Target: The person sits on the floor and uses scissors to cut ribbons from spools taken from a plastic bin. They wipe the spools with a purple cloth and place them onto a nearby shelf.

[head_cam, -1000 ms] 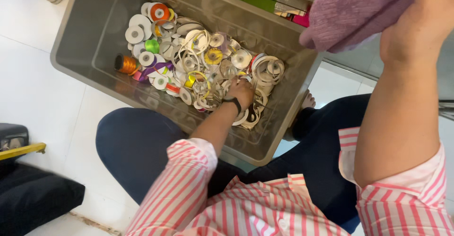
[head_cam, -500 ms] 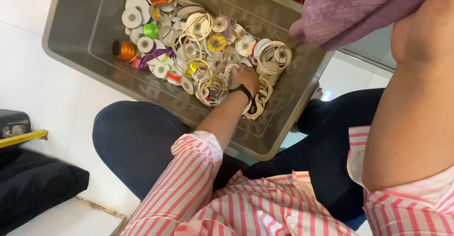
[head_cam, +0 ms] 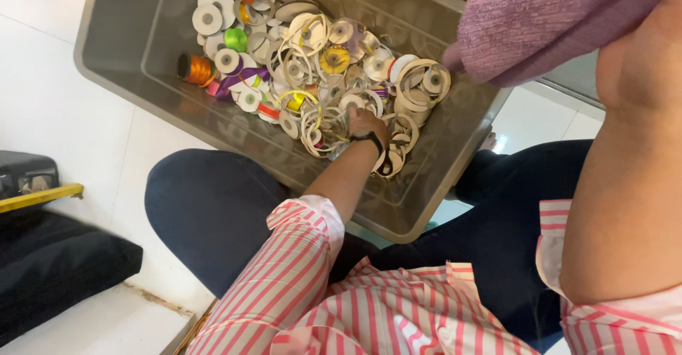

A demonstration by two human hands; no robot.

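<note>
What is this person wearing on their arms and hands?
Both arms wear a pink-and-white striped shirt, sleeves pushed up to about the elbow, forearms bare. The left hand has no glove; a black band circles its wrist. The right hand is out of view.

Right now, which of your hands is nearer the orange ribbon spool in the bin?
Left. The left hand digs in the reel pile, right of the orange ribbon spool. The right arm is raised beside the purple cloth, farther off.

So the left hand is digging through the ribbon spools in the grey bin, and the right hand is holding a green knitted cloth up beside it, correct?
Not quite: the knitted cloth is purple, not green, as the head view shows. The rest stands: the left hand reaches into the ribbon spools in the grey bin, and the raised right arm holds the cloth up beside it; the right hand itself is out of frame.
</note>
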